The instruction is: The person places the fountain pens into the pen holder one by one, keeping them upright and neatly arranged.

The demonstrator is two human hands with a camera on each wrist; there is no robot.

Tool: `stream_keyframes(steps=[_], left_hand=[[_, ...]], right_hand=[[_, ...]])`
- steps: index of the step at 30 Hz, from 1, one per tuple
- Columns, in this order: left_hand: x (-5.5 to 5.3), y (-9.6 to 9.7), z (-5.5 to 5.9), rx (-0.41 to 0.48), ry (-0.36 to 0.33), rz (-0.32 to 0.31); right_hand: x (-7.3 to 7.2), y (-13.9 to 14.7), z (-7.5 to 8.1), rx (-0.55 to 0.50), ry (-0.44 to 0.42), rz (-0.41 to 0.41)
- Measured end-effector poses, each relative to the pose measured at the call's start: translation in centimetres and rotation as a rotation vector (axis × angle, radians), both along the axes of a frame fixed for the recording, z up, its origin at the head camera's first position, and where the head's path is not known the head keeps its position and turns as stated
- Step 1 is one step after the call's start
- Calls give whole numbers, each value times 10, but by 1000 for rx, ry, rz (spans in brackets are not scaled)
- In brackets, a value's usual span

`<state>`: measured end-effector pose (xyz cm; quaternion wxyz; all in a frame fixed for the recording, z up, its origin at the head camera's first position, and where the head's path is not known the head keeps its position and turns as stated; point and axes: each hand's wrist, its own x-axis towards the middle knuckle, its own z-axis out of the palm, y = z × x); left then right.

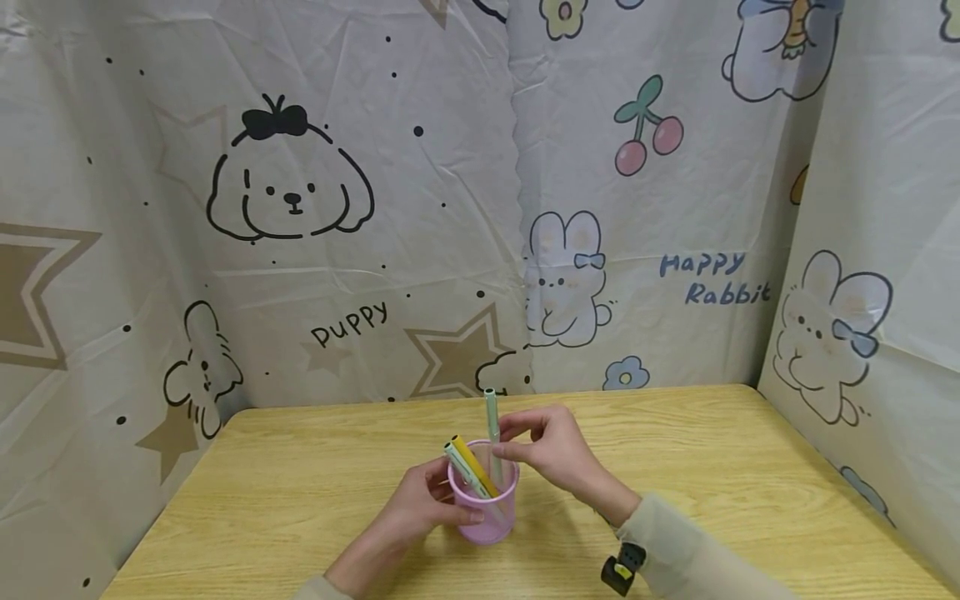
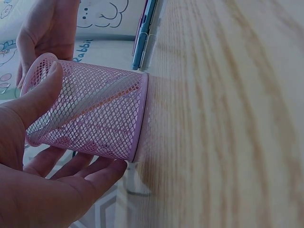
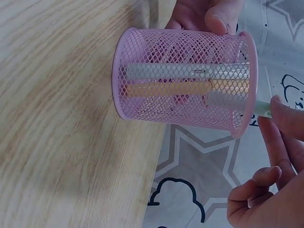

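A pink mesh pen holder [image 1: 491, 527] stands on the wooden table. My left hand [image 1: 416, 504] grips its side, with the thumb on the near wall and the fingers around the far side. My right hand [image 1: 561, 450] pinches a pale green pen [image 1: 491, 412] between thumb and fingers, upright at the holder's far rim. The pen's lower part is inside the holder. A yellow pen [image 1: 472, 462] and another pale green pen [image 1: 461, 467] lean left inside, seen through the mesh [image 3: 185, 71] in the right wrist view.
In the left wrist view a blue pen [image 2: 144, 35] lies on the table beyond the holder, with a thin reddish one beside it. A printed cloth [image 1: 360, 275] hangs behind the table and along both sides. A black device [image 1: 624, 568] sits on the right wrist.
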<state>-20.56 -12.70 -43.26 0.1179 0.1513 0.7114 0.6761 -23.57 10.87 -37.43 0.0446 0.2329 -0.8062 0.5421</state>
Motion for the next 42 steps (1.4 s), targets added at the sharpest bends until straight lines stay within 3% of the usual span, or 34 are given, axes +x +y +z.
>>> stream_keyframes(steps=[33,42], left_hand=[[0,0,0,-9,0,9],[0,0,0,4,-6,16]], right_hand=[[-6,-2,-8,123,2,-28],[-2,17,3,134,33,-69]])
